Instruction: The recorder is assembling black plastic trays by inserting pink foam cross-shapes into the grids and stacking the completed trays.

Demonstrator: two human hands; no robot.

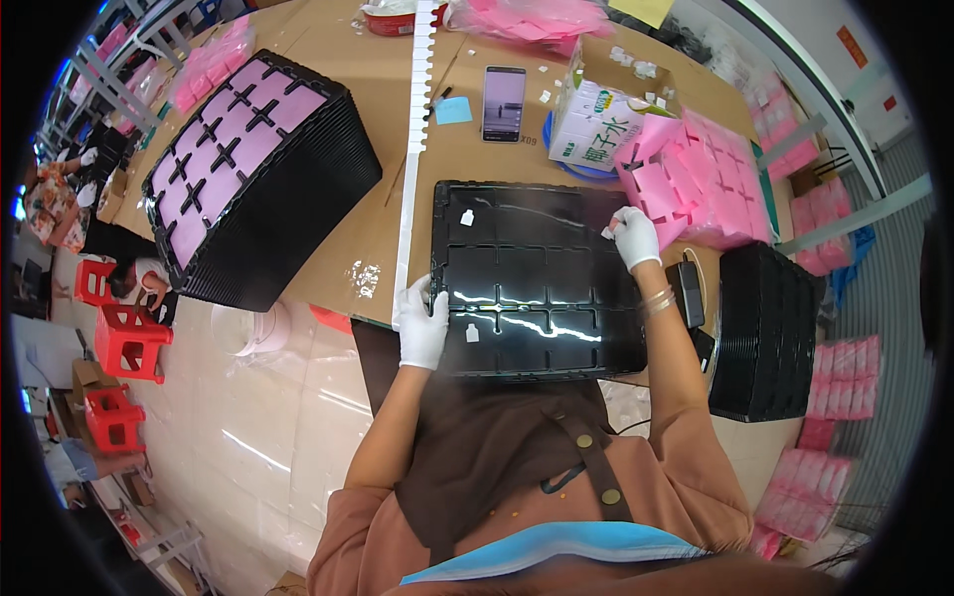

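Note:
A shiny black plastic tray (527,288) with shallow rectangular compartments lies in front of me at the table's near edge. My left hand (424,326), in a white glove, grips the tray's left rim. Over the upper right part of the tray is my gloved right hand (636,238), its fingertips pinched on a small white paper piece (608,232). Two similar white pieces rest in the tray's left column: an upper piece (467,218) and a lower piece (472,333).
Left stands a tall stack of black trays (288,189) topped with pink sheets. A white notched strip (412,169) runs across the cardboard-covered table. Farther back are a phone (504,104) and a carton (596,114); pink packs (706,179) and more black trays (765,333) stand right.

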